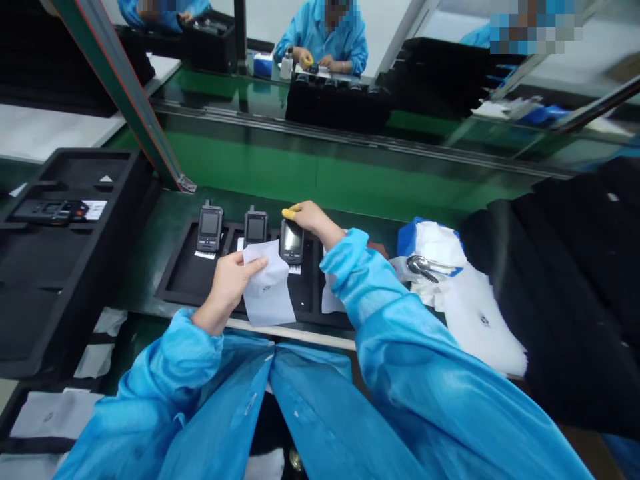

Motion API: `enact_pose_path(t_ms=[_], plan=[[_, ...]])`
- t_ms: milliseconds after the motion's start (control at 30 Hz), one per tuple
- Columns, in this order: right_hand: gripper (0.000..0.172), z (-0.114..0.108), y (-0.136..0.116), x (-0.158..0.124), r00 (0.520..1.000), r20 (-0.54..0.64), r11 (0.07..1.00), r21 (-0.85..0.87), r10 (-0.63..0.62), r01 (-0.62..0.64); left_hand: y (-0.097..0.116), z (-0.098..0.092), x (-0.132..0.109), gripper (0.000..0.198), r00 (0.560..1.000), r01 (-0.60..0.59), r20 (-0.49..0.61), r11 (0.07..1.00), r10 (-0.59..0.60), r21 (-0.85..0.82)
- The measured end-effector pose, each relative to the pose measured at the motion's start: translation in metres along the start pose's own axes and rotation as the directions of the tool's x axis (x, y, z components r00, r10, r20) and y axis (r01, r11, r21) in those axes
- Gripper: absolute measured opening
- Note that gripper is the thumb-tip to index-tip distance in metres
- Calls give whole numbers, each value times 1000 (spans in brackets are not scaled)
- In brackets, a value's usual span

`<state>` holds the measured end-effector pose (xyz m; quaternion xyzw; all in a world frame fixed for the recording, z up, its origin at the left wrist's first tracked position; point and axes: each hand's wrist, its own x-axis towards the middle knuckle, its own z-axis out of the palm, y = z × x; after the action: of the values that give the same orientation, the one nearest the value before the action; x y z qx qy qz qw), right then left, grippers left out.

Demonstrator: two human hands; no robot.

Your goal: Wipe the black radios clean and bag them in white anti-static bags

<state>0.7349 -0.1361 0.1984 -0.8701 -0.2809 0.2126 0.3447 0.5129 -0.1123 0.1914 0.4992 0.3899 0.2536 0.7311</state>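
My left hand [231, 279] pinches a white sleeve-like bag [267, 288] by its upper left corner, above a black foam tray [190, 277]. My right hand [311, 220], a yellow cot on one finger, grips the top of a small black handset [291, 243] standing in the tray. Two more black handsets [209, 227] [255, 227] stand upright to its left in the same tray, each over a small white label. Both my sleeves are bright blue.
A large black foam tray [60, 267] holding a flat black device [50, 211] sits at left. White bags [480, 320], a blue box and metal tweezers [425, 267] lie at right, beside stacked black trays [575, 287]. A green conveyor runs behind; people in blue work across it.
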Motion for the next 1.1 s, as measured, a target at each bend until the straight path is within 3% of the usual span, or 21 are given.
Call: enact_pose_path(t_ms=[100, 167, 267, 300, 400, 467, 533, 700, 867, 967, 1100], plan=[[4, 8, -1, 7, 999, 40, 999, 40, 26, -28, 4, -1, -2, 49, 1000, -5, 18, 1000, 5, 8], [11, 4, -1, -1, 999, 32, 998, 62, 13, -15, 5, -3, -2, 46, 999, -13, 33, 1000, 13, 15], [18, -21, 0, -24, 989, -125, 988, 121, -84, 99, 6, -4, -2, 44, 999, -26, 40, 999, 25, 39], [18, -32, 0, -32, 960, -241, 967, 171, -145, 189, 6, -4, -2, 44, 999, -26, 43, 999, 24, 46], [15, -63, -1, -54, 784, -558, 786, 341, -273, 516, 9, 2, -4, 45, 997, -6, 78, 998, 2, 56], [15, -73, -2, -65, 732, -607, 667, 409, -310, 622, 12, 8, -7, 46, 992, 8, 124, 997, -16, 71], [18, -73, -2, -72, 744, -573, 616, 461, -343, 639, 16, 13, -10, 46, 985, 5, 172, 995, -23, 101], [26, -61, 2, -79, 795, -512, 586, 550, -326, 595, 24, 18, -19, 42, 962, -48, 271, 986, 3, 159], [26, -65, 1, -87, 816, -482, 587, 575, -320, 570, 22, 15, -18, 32, 960, -167, 262, 953, 99, 254], [28, -68, -4, -89, 805, -504, 566, 581, -314, 584, 20, 17, -18, 32, 949, -204, 296, 922, 105, 329], [31, -67, -4, -87, 751, -555, 521, 549, -358, 653, 22, 22, -20, 33, 943, -145, 329, 944, 42, 295]])
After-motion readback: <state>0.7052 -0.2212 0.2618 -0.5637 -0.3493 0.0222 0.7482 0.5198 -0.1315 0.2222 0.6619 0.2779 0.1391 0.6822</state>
